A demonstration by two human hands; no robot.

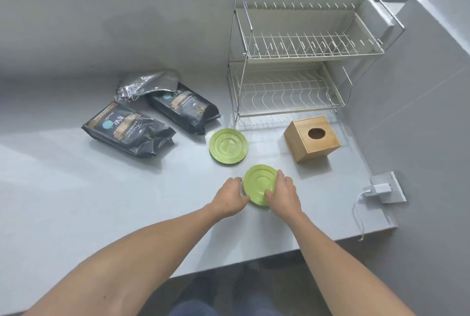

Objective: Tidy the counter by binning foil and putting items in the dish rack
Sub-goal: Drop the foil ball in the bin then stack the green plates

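Note:
A small green plate (258, 181) lies near the counter's front, gripped on both sides. My left hand (230, 197) clasps its left rim and my right hand (283, 193) covers its right rim, thumb on top. A second green plate (228, 146) lies flat just beyond it. A two-tier wire dish rack (300, 66) stands at the back right, with nothing on either shelf. Crumpled silver foil (142, 84) rests at the back left, overlapping one of two black pouches (128, 129).
The other black pouch (185, 109) lies between the foil and the far plate. A wooden tissue box (311, 137) sits in front of the rack. A wall socket with a white charger (379, 188) and dangling cable is at the right. The counter's front edge runs close below my forearms.

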